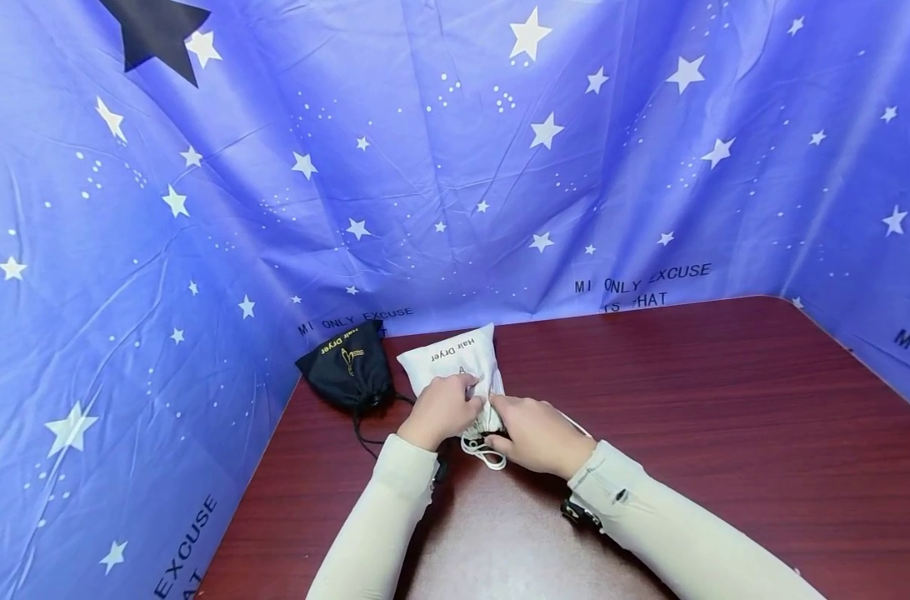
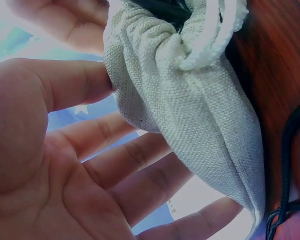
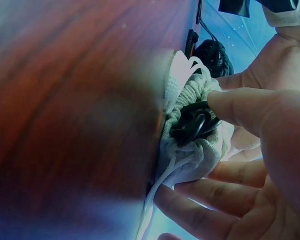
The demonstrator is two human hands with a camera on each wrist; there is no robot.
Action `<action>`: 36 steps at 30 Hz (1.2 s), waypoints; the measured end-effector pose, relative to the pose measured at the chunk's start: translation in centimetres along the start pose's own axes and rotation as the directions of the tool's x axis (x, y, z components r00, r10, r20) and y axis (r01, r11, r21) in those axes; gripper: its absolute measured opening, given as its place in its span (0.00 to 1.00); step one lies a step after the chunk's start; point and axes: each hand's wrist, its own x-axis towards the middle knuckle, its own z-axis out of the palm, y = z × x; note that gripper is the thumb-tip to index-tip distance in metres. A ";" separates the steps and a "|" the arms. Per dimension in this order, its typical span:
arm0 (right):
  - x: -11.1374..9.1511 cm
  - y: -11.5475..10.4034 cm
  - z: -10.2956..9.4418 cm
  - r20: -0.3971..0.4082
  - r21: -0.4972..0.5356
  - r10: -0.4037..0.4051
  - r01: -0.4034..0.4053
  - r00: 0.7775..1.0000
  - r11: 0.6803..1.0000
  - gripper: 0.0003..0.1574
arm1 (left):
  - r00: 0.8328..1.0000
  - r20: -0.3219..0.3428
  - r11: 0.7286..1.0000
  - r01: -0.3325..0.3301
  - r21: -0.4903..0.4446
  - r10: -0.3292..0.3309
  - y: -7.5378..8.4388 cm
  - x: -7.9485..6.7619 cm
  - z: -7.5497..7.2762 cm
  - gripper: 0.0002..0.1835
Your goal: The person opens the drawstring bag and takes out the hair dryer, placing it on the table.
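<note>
A white drawstring pouch (image 1: 455, 358) printed "Hair Dryer" lies on the table, its gathered mouth facing me. Black cable (image 3: 195, 125) shows inside the partly open mouth. My left hand (image 1: 443, 408) rests on the pouch's left side, fingers fairly straight along the cloth and thumb touching the gathered edge. With my right hand (image 1: 541, 433) I hold the mouth's rim, the thumb (image 3: 240, 105) at the opening and fingers along the cloth's outer side. White drawstring cord (image 1: 485, 454) loops out in front of the pouch.
A black drawstring pouch (image 1: 350, 367) with yellow "Hair Dryer" print lies at the table's back left corner, its black cord trailing toward my left wrist. The dark red wooden table (image 1: 687, 400) meets a blue star-printed curtain (image 1: 440, 167) at the back and sides.
</note>
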 end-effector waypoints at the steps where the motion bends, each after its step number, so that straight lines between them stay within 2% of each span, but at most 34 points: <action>1: 0.0 0.0 0.0 -0.001 -0.003 -0.003 0.003 1.000 1.000 0.21 | 1.000 -0.001 1.000 -0.002 0.001 0.002 0.0 0.0 0.0 0.21; 12: -0.3 0.3 -0.1 -0.014 -0.018 -0.038 0.038 0.999 0.999 0.21 | 1.000 0.003 1.000 -0.006 0.017 0.006 0.6 0.1 0.2 0.21; 19: -1.2 0.5 -0.5 -0.010 0.006 -0.052 0.052 0.999 0.999 0.20 | 1.000 0.020 1.000 -0.017 0.008 0.016 1.3 -0.2 0.2 0.21; 28: -2.2 0.7 -0.7 -0.017 -0.011 -0.083 0.083 0.996 0.997 0.22 | 0.999 0.035 0.999 -0.030 0.013 0.029 1.9 -0.6 0.2 0.21; 36: -2.8 1.0 -0.9 -0.020 -0.010 -0.093 0.093 0.995 0.996 0.20 | 0.998 0.034 0.998 -0.056 0.011 0.056 2.6 -0.9 0.0 0.21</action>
